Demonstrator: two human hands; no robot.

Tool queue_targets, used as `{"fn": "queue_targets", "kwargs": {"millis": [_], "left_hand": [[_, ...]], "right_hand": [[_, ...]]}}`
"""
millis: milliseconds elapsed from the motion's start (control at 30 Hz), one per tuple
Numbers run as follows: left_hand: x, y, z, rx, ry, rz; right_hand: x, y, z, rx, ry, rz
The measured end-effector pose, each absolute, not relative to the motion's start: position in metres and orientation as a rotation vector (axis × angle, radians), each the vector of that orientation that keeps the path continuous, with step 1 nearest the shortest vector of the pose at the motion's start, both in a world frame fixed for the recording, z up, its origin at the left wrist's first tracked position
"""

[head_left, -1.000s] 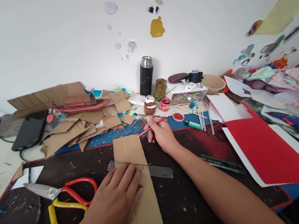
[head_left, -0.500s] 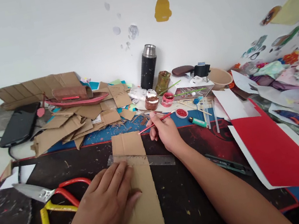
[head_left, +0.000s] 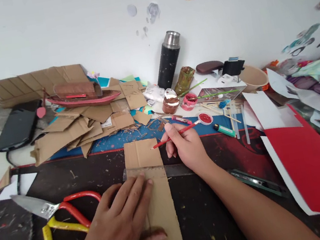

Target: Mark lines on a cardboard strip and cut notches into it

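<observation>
A strip of brown cardboard point(head_left: 159, 210) lies lengthwise before me on the dark mat. Across its upper part rests a clear plastic ruler point(head_left: 156, 172), its right end reaching past the strip. My left hand point(head_left: 126, 213) lies open on the cardboard, fingertips at the ruler's lower edge and thumb spread apart. In my right hand point(head_left: 184, 144) a red pencil point(head_left: 163, 142) is pinched, its tip pointing left over the strip above the ruler. Whether the tip touches the cardboard I cannot tell. Scissors point(head_left: 59, 214) with red and yellow handles lie left of my left hand.
A cutter point(head_left: 258, 183) lies beside my right forearm, near red card point(head_left: 315, 167). Behind are cardboard scraps point(head_left: 67, 133), a model boat point(head_left: 83, 100), a black flask point(head_left: 170, 59), paint jars point(head_left: 171, 103) and a green lighter point(head_left: 224, 130).
The ruler now lies more level across the cardboard. My left fingers have shifted along it and spread. The pencil tip has moved inward from the strip's right edge. The view has shifted.
</observation>
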State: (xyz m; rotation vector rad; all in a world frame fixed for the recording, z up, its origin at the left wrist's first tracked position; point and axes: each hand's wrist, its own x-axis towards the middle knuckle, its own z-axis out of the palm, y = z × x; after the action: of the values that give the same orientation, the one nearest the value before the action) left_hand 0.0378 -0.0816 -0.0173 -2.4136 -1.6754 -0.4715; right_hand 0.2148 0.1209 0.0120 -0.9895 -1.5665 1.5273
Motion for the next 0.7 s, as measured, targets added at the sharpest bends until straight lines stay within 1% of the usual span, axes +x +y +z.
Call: {"fn": "queue_targets", "kwargs": {"millis": [100, 233, 533, 700], "left_hand": [[0.037, -0.081, -0.015, -2.404, -1.688, -0.475], [0.036, -0.078, -0.011, -2.442, -1.597, -0.514], [0.040, -0.073, -0.014, -2.409, -1.638, -0.571], [0.045, -0.074, -0.014, -2.404, -1.677, -0.620]], "right_hand": [[0.213, 0.120, 0.008, -1.008, -1.549, 1.567], [0.212, 0.120, 0.005, -1.016, -1.528, 1.605], [0.215, 0.116, 0.015, -1.023, -1.585, 1.477], [0.211, 0.109, 0.013, -1.010, -1.596, 1.492]]}}
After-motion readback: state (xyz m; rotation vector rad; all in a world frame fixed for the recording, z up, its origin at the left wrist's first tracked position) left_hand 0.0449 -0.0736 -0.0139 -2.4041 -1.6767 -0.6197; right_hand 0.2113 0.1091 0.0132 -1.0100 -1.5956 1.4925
